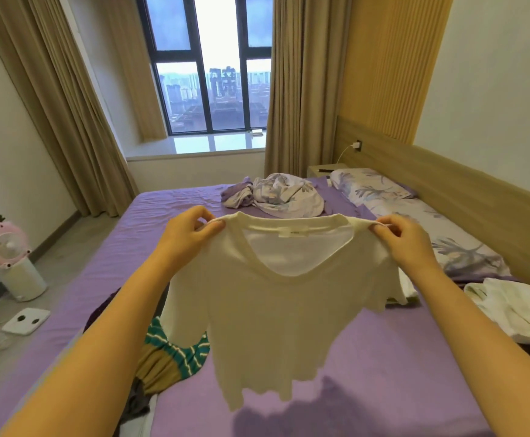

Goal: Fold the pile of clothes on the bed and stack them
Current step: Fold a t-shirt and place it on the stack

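A white T-shirt [270, 326] hangs in the air above the purple bed [383, 357], collar up and spread wide. My left hand [191, 233] pinches its left shoulder. My right hand [405, 241] pinches its right shoulder. The hem dangles just above the sheet. Under the shirt's left side lies a heap of unfolded clothes, with a green, white and mustard striped garment [169, 354] on top. At the right edge of the bed sits a stack of folded white clothes [516, 310].
A crumpled floral duvet [276, 193] lies at the far middle of the bed, a floral pillow [371, 184] by the wooden headboard [478, 197]. On the floor at left stand a pink fan [4, 247] and a white scale [25, 320].
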Tool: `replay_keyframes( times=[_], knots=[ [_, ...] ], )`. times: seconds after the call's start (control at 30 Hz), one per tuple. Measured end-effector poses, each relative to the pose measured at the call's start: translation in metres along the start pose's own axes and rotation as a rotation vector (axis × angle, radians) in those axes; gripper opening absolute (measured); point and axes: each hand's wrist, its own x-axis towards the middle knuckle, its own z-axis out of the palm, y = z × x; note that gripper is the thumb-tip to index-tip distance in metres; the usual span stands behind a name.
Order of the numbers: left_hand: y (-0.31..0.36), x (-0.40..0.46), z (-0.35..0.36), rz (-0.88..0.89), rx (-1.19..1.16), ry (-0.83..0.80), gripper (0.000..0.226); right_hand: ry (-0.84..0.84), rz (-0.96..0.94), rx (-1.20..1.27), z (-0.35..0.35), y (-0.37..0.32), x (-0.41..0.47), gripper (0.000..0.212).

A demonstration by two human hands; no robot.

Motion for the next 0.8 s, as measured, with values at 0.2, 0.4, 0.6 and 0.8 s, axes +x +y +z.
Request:
replay_keyframes(
  times=[0.2, 0.4, 0.6, 0.8],
  knots=[
    [-0.004, -0.019, 0.003, -0.115, -0.253, -0.189, 0.023, -0.053, 0.002, 0.158, -0.003, 0.012, -0.009, 0.019],
    [-0.004, 0.024, 0.012, -0.145, -0.346, -0.148, 0.016, -0.095, 0.0, 0.201, -0.002, 0.009, 0.033, 0.019],
    [-0.062, 0.074, 0.098, -0.292, -0.216, -0.167, 0.009, -0.263, 0.04, 0.056, 0.053, 0.074, 0.089, 0.01],
    [-0.148, 0.084, 0.227, -0.529, 0.029, -0.312, 0.011, -0.7, 0.202, -0.261, 0.136, 0.192, 0.112, 0.018]
  ],
)
